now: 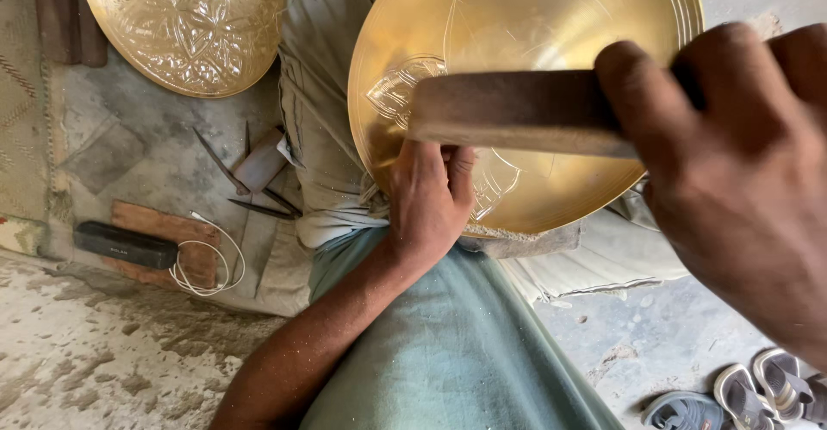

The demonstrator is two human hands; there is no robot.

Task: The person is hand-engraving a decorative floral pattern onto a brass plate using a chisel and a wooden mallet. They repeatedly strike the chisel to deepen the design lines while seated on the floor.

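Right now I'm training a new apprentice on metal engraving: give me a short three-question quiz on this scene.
1. True or false: the right hand grips a wooden hammer block.
2. Which hand rests on the round brass plate on the lap: A left, B right?
3. What lies on the floor at upper left?

Key: 1 true. 2 A, the left hand. 3 A finished, fully engraved brass plate.

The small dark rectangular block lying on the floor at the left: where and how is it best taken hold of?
Probably across its two long sides near the middle, coming straight down from above. The dark block lies flat on a wooden board, its top and long edges exposed. A white cord coils at its right end, so the middle or left part looks freer. Both hands are busy at the brass plate.
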